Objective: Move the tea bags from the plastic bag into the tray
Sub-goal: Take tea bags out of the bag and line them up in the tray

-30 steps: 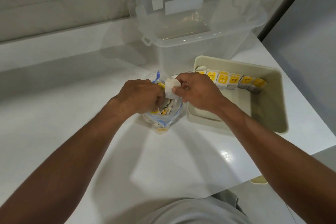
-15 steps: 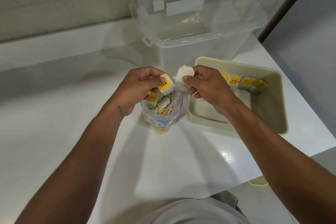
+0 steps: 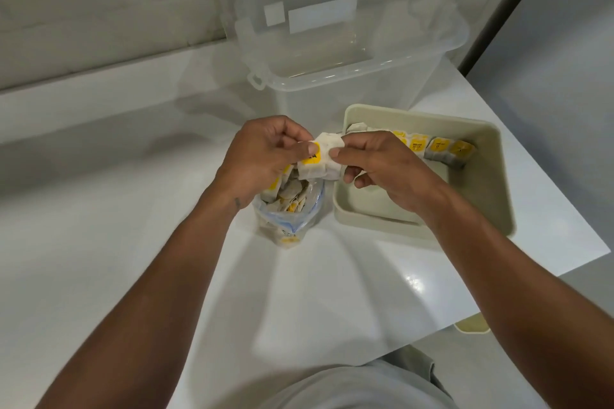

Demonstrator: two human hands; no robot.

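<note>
The left hand (image 3: 265, 156) and right hand (image 3: 385, 173) meet above the open plastic bag (image 3: 294, 221), pinching a small clump of tea bags (image 3: 324, 159) between them, with one yellow label facing up. The bag holds loose tea bags (image 3: 289, 197) and stands on the white counter (image 3: 133, 226), just left of the beige tray (image 3: 495, 183). A row of tea bags (image 3: 432, 148) lines the tray's far wall. A clear storage box (image 3: 349, 53) stands behind.

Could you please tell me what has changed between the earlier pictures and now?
The left hand came up out of the plastic bag gripping a yellow-labelled tea bag, and the right hand, pinching a white tea bag, moved to meet it; the two now touch above the bag. The tray, its row of tea bags and the clear box stayed put.
</note>
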